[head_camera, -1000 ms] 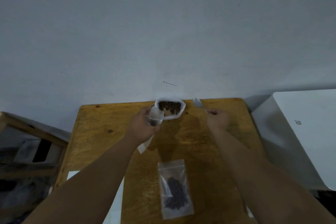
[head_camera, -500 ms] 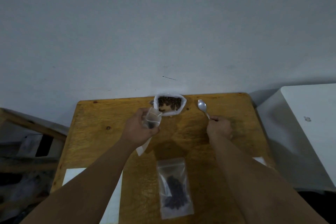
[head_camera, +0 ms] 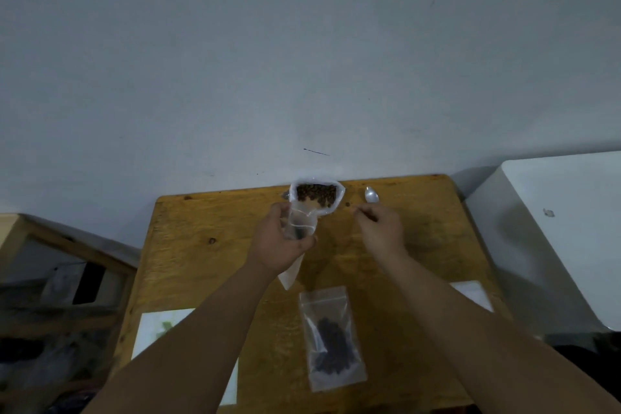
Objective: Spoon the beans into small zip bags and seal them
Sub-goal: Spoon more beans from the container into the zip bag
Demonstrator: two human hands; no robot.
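One small bag point(head_camera: 300, 225) sits mouth-up in the gripping left hand point(head_camera: 279, 245), just beside the bean sack point(head_camera: 317, 193), likely to shorten each spoonful's trip. The right hand point(head_camera: 379, 232) pinches the spoon point(head_camera: 372, 195). A filled bag point(head_camera: 331, 336) lies nearer on the table point(head_camera: 201, 228).

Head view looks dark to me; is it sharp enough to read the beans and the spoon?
Head view: dim, flat light with soft shadows on the yellow-brown wooden table; wide-angle bending at the edges; beans in the open white plastic bag read as grainy brown lumps; the silver metal spoon shows a faint sheen.
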